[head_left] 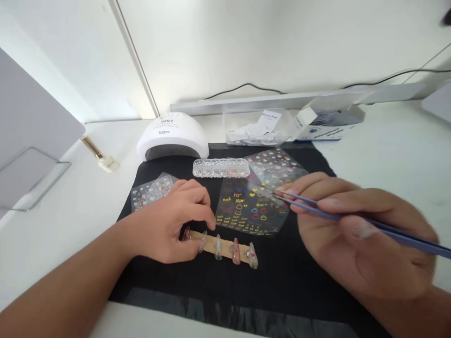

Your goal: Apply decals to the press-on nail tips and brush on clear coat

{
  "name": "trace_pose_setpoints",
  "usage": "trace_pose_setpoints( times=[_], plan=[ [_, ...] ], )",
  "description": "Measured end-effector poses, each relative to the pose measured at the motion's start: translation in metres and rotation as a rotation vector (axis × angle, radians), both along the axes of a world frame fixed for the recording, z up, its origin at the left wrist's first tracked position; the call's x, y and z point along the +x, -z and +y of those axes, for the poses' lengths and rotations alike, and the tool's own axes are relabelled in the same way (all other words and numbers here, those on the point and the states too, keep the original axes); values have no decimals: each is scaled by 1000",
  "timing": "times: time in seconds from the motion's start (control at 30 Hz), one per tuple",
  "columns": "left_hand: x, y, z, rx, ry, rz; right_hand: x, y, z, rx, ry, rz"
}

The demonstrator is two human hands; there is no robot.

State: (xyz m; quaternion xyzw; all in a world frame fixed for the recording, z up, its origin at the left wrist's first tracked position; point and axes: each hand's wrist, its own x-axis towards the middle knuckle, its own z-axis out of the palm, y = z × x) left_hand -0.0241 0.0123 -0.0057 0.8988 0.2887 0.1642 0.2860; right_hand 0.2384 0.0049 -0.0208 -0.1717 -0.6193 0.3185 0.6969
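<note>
My left hand (183,220) curls over the left end of a flat wooden stick (226,249), thumb and index finger on either side of a clear false nail (203,240). The fingers partly hide that end. Along the stick several pointed false nails are mounted, among them a clear one (218,247), a pink one (236,251) and a clear one with a pink mark (252,256). My right hand (359,230) grips blue tweezers (327,213). Their thin tips point left, above a clear sticker sheet (250,211) with yellow and coloured designs; nothing can be made out between the tips.
A black mat (282,281) lies beneath. Behind are a white nail lamp (172,136), a clear compartment case (221,168), more sticker sheets (278,162) (151,190), a clear bin of alcohol pads (257,129) and an open box (327,122). A polish bottle (108,163) stands left.
</note>
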Motion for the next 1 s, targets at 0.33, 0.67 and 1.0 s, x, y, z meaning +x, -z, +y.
trace_pose_setpoints(
  times=[0.33,0.67,1.0],
  plan=[
    [0,2,4,-11,42,-39,3,2,-1,47,-29,-59],
    [2,2,3,-18,70,17,2,2,-2,-2,-17,-46],
    [-2,9,-4,-39,-228,-399,2,1,-5,-13,-41,-78]
  ],
)
